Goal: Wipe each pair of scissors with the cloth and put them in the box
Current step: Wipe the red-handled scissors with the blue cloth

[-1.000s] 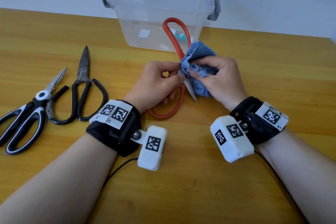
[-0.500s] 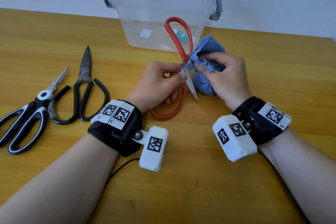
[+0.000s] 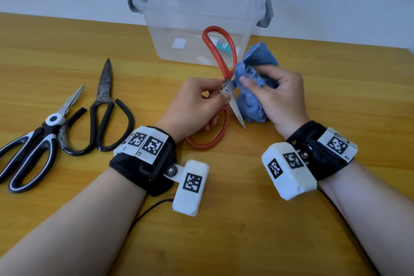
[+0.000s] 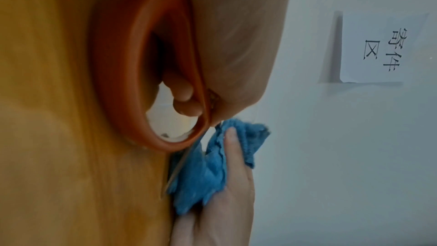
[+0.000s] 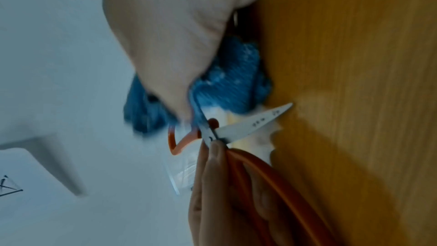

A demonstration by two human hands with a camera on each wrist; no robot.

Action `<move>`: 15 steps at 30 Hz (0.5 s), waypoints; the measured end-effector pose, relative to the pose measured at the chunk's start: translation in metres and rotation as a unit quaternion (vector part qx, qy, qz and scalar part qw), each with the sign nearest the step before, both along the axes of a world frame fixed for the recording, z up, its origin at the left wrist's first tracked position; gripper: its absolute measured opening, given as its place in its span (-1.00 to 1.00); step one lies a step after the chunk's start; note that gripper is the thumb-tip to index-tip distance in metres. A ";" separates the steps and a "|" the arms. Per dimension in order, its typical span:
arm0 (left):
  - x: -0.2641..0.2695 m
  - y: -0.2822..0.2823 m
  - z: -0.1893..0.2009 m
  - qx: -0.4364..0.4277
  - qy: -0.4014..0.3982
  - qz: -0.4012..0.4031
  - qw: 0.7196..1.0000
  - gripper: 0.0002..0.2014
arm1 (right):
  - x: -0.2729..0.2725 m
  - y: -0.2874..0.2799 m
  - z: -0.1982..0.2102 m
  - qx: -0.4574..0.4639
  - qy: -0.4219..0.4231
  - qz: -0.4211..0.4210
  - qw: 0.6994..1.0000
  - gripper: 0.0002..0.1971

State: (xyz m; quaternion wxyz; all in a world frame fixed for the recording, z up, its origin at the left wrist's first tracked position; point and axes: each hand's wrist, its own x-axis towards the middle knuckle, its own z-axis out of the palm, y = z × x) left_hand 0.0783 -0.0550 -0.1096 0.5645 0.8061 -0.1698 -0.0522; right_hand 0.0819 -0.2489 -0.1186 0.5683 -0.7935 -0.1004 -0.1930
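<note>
Red-handled scissors stand spread wide in front of the box. My left hand pinches them at the pivot, with fingers through the lower red loop. One steel blade points down toward the table; the other is covered by the blue cloth. My right hand grips the bunched cloth against that blade near the pivot. The clear plastic box with grey latches stands behind, holding only a small label or packet.
Two more pairs lie on the wooden table at left: black-and-white kitchen scissors and dark iron scissors with black loops. A white wall rises just behind the box. A cable trails from my left wrist band toward the near edge.
My right hand has drawn the cloth up and to the right, off the lower blade, which now shows bare. The left hand keeps its hold on the scissors.
</note>
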 end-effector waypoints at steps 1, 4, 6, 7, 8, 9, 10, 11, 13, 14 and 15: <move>0.000 0.000 0.000 0.001 -0.001 -0.005 1.000 -0.84 | -0.002 0.002 0.001 -0.023 0.008 0.033 0.999 -0.80; 0.000 0.001 0.001 -0.006 0.000 -0.018 1.000 -0.85 | -0.005 0.005 0.002 -0.040 0.013 0.056 0.998 -0.79; 0.001 0.002 0.000 -0.014 0.006 -0.013 1.000 -0.86 | -0.003 0.005 0.003 -0.027 0.000 0.018 0.999 -0.82; 0.001 0.002 -0.001 -0.014 0.007 -0.011 1.000 -0.87 | -0.002 0.004 0.003 -0.015 -0.004 -0.007 1.000 -0.82; 0.001 0.002 -0.001 -0.013 0.008 -0.009 1.000 -0.86 | -0.001 0.002 0.002 0.000 -0.009 -0.035 0.999 -0.83; 0.000 0.002 -0.001 -0.012 0.007 -0.009 1.000 -0.86 | 0.000 0.001 0.002 0.018 -0.016 -0.060 0.998 -0.82; 0.000 0.002 -0.001 -0.013 0.006 -0.007 1.000 -0.85 | 0.001 0.000 0.001 0.034 -0.021 -0.076 0.996 -0.82; 0.000 0.001 -0.001 -0.014 0.003 -0.006 1.000 -0.84 | 0.001 -0.001 0.001 0.043 -0.018 -0.074 0.996 -0.82; 0.001 0.000 -0.001 -0.016 0.000 -0.007 1.000 -0.84 | -0.001 0.000 0.002 0.016 0.006 -0.015 1.000 -0.83; 0.001 0.000 -0.001 -0.014 0.001 -0.008 1.000 -0.83 | -0.003 0.001 0.002 -0.011 0.018 0.019 1.000 -0.83; 0.001 0.000 0.000 -0.012 0.002 -0.010 1.000 -0.83 | -0.004 0.003 0.003 -0.030 0.024 0.041 0.998 -0.83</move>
